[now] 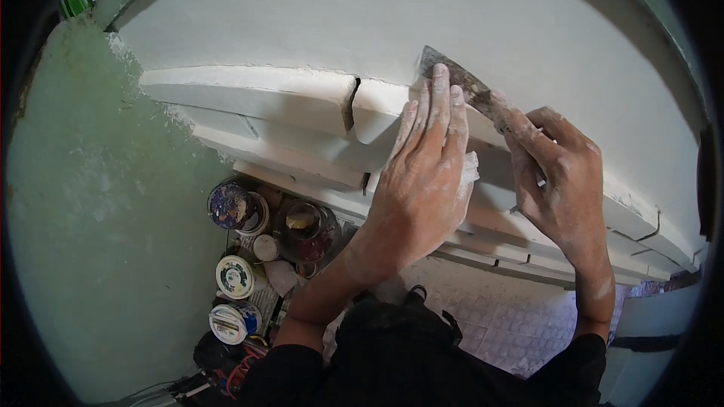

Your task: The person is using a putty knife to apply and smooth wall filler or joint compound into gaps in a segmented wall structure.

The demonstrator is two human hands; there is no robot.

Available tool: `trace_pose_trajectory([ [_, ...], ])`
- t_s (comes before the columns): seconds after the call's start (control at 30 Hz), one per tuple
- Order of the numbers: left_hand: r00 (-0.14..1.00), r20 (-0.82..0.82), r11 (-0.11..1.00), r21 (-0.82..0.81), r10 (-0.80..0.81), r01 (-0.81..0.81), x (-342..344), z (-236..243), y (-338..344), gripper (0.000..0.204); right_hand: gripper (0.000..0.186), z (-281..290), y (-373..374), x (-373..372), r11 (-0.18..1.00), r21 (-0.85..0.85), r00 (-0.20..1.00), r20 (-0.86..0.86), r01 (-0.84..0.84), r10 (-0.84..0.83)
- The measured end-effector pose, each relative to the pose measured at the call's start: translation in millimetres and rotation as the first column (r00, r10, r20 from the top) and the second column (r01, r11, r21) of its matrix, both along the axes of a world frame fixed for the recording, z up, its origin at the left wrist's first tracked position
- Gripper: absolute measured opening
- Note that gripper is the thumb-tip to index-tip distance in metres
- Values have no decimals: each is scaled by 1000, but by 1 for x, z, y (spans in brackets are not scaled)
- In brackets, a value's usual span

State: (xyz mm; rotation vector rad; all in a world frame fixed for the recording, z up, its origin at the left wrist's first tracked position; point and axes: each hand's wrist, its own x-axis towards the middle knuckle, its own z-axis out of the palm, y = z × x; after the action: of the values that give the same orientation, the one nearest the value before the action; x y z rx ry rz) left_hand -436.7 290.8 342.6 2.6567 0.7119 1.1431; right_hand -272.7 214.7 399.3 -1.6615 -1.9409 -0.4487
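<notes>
My right hand (556,166) grips a putty knife (471,84), its fingers wrapped round the handle end. The thin, stained metal blade points up and to the left, near the upper edge of a white stepped moulding (256,92). My left hand (428,177) has its fingers stretched out, with the tips overlapping the blade and seemingly touching it. A whitish lump (471,168) shows at that hand's thumb side; whether it is held or stuck on cannot be told. White powder or paste coats both hands. The moulding has a dark vertical gap (351,105) left of my hands.
A smooth white surface (302,19) spreads beyond the moulding. At the left is a patchy green wall (105,203). Below stand several paint tubs (235,277), a dark round container (305,230) and red cables (241,369). Pale tiled floor (490,332) lies underneath.
</notes>
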Motion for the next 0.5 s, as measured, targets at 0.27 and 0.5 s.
trace_pose_trajectory([
  [0.27, 999, 31, 999, -46, 23, -22, -18, -1, 15, 77, 51, 0, 15, -21, 1000, 15, 999, 44, 2, -2],
  [0.5, 998, 16, 998, -47, 54, -53, -31, 0, 23, 78, 47, -1, 27, -33, 1000, 23, 1000, 24, -16, 16],
])
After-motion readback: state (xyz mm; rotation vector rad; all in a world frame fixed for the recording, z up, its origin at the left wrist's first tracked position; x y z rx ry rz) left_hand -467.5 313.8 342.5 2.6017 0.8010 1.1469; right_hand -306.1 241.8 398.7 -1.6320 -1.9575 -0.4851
